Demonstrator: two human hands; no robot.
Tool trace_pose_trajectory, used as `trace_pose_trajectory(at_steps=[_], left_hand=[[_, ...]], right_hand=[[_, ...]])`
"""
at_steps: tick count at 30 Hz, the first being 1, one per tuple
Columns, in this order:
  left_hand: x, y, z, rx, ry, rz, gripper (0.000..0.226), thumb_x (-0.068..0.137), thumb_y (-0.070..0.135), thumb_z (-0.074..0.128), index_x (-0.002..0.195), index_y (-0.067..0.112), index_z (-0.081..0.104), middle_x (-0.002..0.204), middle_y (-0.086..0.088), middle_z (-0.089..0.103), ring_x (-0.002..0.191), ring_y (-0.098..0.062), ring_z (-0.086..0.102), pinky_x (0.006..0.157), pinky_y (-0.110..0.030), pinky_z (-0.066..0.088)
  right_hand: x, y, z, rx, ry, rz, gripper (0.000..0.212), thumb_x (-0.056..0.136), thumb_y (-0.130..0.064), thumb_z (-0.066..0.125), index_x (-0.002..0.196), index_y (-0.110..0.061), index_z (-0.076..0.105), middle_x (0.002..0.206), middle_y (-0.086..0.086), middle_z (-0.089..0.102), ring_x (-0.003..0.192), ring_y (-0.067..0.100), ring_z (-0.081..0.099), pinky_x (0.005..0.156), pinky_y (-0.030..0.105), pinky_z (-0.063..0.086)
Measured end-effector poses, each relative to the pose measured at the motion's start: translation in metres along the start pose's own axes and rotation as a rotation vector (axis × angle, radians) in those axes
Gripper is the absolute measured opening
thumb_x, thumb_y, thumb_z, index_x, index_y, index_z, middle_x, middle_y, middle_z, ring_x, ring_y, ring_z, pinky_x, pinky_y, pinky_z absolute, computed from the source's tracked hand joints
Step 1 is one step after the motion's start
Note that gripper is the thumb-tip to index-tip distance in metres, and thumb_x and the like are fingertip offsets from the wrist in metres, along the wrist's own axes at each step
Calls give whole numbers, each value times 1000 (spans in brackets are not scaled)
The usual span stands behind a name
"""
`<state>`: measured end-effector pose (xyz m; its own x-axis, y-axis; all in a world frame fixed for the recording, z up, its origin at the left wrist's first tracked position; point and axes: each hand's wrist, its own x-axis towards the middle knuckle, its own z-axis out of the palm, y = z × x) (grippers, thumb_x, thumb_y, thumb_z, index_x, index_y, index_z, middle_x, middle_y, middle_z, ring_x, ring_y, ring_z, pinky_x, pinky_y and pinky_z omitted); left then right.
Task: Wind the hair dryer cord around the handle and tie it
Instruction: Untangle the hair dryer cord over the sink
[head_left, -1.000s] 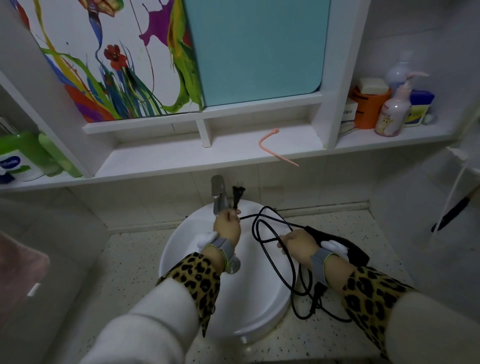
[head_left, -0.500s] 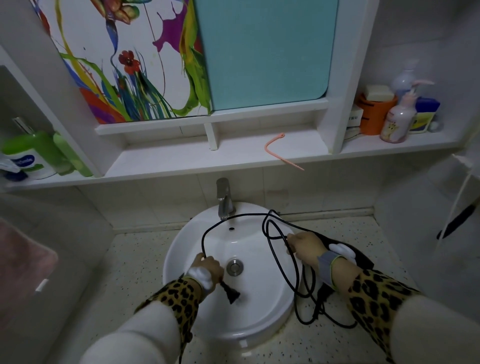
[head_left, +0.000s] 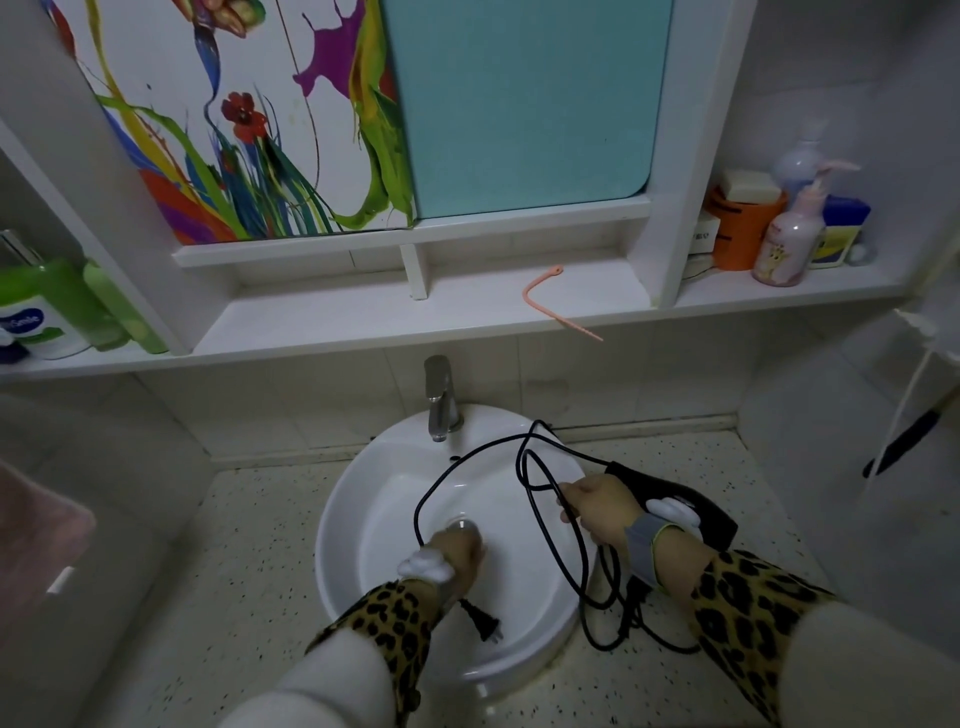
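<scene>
My right hand (head_left: 600, 512) grips the handle of the black hair dryer (head_left: 691, 506) together with loops of its black cord (head_left: 550, 540), over the right rim of the white basin (head_left: 363, 499). The loops hang down past my wrist onto the counter. My left hand (head_left: 457, 558) holds the cord near its free end, low over the basin. The plug (head_left: 485, 623) hangs just below that hand. A long arc of cord runs from my left hand up and over to the dryer. A pink tie strap (head_left: 545, 299) lies on the shelf above.
A chrome tap (head_left: 439, 397) stands at the back of the basin. The speckled counter (head_left: 249, 545) surrounds it. Bottles and an orange tub (head_left: 737, 228) fill the right shelf, green bottles (head_left: 78, 306) the left. A pink towel (head_left: 36, 540) hangs at far left.
My left hand swung the plug end from up by the tap down toward me, low over the basin. The cord now arcs wide. My right hand stayed on the dryer.
</scene>
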<state>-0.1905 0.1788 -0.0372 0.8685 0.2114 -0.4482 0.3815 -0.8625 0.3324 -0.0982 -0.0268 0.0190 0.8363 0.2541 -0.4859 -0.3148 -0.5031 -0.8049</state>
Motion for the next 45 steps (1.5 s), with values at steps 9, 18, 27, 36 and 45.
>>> trace_pose_trajectory(at_steps=[9,18,27,36,45], left_hand=[[9,107,-55,-1072,-32,-298,24,90,20,61,101,-2,61,83,-17,67,74,-28,66,65,-36,58],[22,48,-66,42,224,-86,86,82,13,62,151,27,12,142,-16,37,129,-34,42,106,-46,39],[16,59,-88,-221,241,340,37,90,49,58,65,22,59,60,4,61,60,-14,60,63,-27,49],[10,88,-103,121,255,379,48,95,55,41,73,15,56,72,-3,61,74,-25,59,65,-31,42],[12,93,-111,15,240,349,42,97,43,49,73,9,59,78,-12,63,71,-21,54,63,-27,34]], right_hand=[[-17,-14,13,-260,48,-333,28,93,-25,55,76,-11,71,73,1,67,67,12,59,52,9,41],[-24,-12,-29,-41,-24,-464,28,97,-14,48,79,-16,69,74,-1,65,57,8,55,66,20,49],[-13,-11,-65,145,136,-459,32,99,-21,46,73,-18,65,68,-1,61,57,10,54,59,19,47],[-15,-12,-77,-408,0,-484,48,88,-34,61,133,-32,43,107,-8,61,99,14,61,85,28,49],[2,-38,-79,-807,284,-766,20,95,-22,51,104,-15,67,100,8,72,86,29,66,62,23,34]])
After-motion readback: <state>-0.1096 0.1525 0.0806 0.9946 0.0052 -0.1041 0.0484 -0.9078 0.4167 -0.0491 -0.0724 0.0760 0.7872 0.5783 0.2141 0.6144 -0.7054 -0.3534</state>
